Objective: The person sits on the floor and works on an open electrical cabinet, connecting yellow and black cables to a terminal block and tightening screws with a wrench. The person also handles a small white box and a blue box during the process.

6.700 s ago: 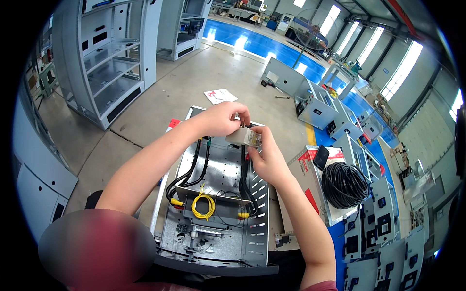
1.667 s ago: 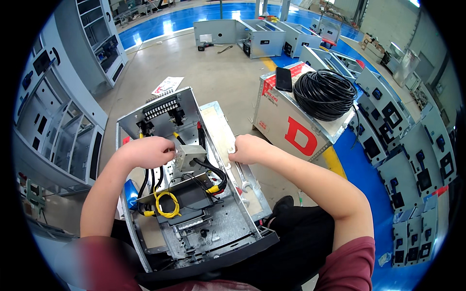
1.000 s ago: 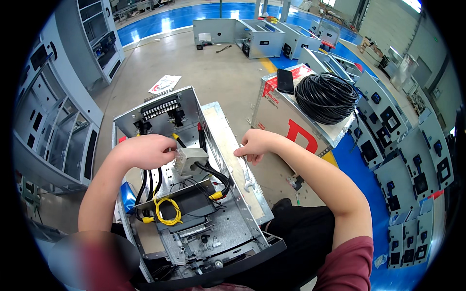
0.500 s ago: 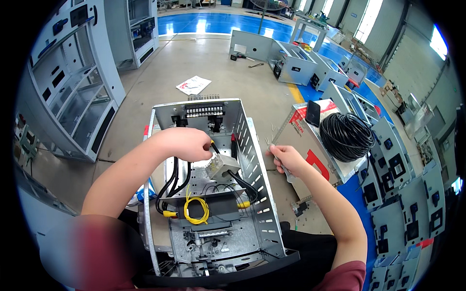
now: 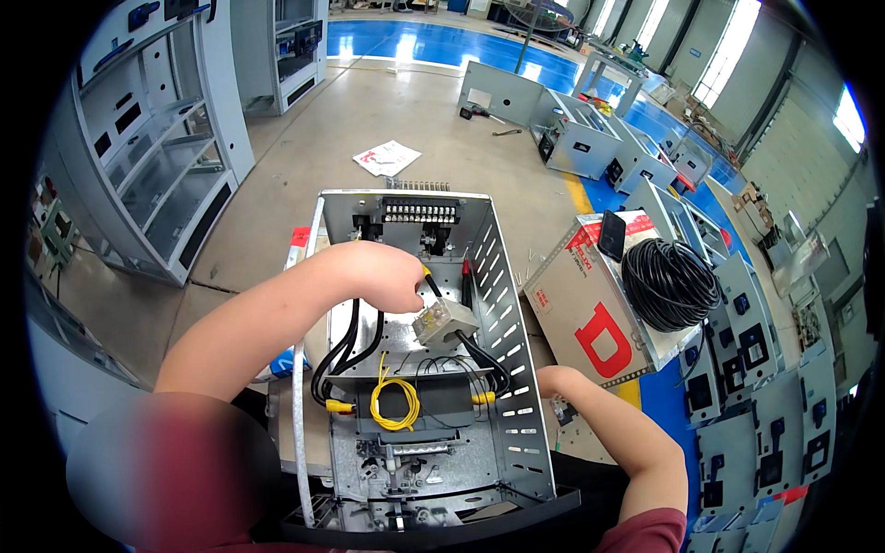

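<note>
My left hand point(image 5: 398, 279) is closed, with its fingers curled inside the metal cabinet point(image 5: 507, 343). Next to its fingertips is a black cable with a yellow sleeve point(image 5: 430, 276); what the fingers grip is hidden. Just below that hand sits a pale block-shaped component point(image 5: 446, 322) with black cables point(image 5: 477, 352) coming out of it. A red-sleeved black cable point(image 5: 466, 281) stands to its right. Outside the cabinet's right wall is my right hand point(image 5: 556, 380), low down, its fingers hidden behind the wall.
A yellow wire coil point(image 5: 395, 405) lies on a dark grey part in the cabinet. At the right, a carton point(image 5: 581, 304) bears a black cable coil point(image 5: 670, 284) and a phone point(image 5: 611, 235). Tall grey cabinets point(image 5: 166, 157) stand left; a paper point(image 5: 387, 158) lies on the floor.
My right hand has moved down and toward me, from beside the carton to behind the cabinet's right wall. My left hand stays closed by the yellow-sleeved cable. The view has shifted slightly.
</note>
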